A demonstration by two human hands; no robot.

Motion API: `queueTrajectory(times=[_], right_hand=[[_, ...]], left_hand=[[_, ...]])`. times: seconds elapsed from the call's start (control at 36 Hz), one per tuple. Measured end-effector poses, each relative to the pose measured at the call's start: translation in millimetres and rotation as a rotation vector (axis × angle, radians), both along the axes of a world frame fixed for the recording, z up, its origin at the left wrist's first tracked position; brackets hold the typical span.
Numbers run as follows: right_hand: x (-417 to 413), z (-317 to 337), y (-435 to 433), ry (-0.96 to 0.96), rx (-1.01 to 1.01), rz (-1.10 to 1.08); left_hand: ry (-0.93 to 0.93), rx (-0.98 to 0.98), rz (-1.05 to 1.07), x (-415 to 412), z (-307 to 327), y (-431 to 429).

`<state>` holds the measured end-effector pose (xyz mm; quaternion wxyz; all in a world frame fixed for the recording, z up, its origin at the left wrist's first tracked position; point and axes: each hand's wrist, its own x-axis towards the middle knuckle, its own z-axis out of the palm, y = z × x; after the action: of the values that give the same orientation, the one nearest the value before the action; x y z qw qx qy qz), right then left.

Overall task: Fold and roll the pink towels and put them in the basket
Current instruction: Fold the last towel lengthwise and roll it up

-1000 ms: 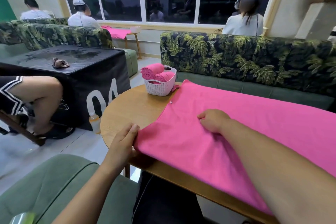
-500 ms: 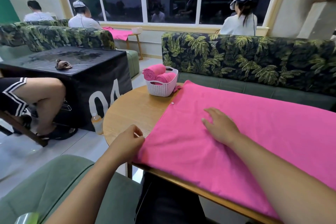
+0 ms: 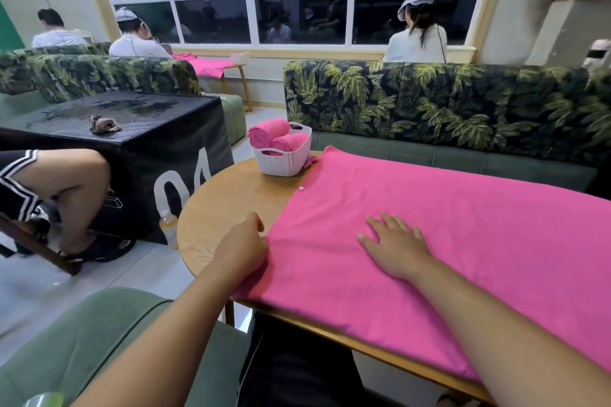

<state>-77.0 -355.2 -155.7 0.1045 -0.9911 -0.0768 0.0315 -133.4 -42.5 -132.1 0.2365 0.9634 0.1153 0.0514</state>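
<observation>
A large pink towel (image 3: 446,241) lies spread flat over the round wooden table (image 3: 224,208), reaching off to the right. My left hand (image 3: 243,244) is at the towel's left edge with fingers curled, holding that edge. My right hand (image 3: 393,241) lies flat on the towel with straight, spread fingers. At the table's far side stands a white woven basket (image 3: 284,163) holding two rolled pink towels (image 3: 267,135). A small white dot (image 3: 301,188) sits on the towel's left edge near the basket.
A palm-print sofa (image 3: 429,102) runs behind the table. To the left are a black table marked "04" (image 3: 132,149), a seated person's leg (image 3: 66,182) and a bottle (image 3: 168,228) on the floor. A green seat (image 3: 82,340) is at my near left.
My right hand has uncurled from a loose fist and now lies flat on the towel. My left hand shifted slightly up along the towel's left edge.
</observation>
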Motion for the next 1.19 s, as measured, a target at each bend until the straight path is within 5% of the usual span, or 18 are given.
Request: queueTrajectory(times=[0.14, 0.31, 0.58, 0.78, 1.19], right_hand=[[-15, 5, -5, 0.046, -0.004, 0.082], [-27, 9, -20, 0.032, -0.006, 0.208], [-36, 6, -180, 0.028, -0.013, -0.154], [-35, 9, -268, 0.071, -0.034, -0.507], [-1, 9, -306, 0.178, -0.064, -0.551]], left_hand=[[-0.135, 0.381, -0.149, 14, -2, -41], [-0.103, 0.149, -0.594, 26, -20, -128], [0.122, 0.367, -0.170, 65, -23, -102], [0.069, 0.263, -0.429, 88, -4, -181], [0.204, 0.322, -0.421, 185, -30, -188]])
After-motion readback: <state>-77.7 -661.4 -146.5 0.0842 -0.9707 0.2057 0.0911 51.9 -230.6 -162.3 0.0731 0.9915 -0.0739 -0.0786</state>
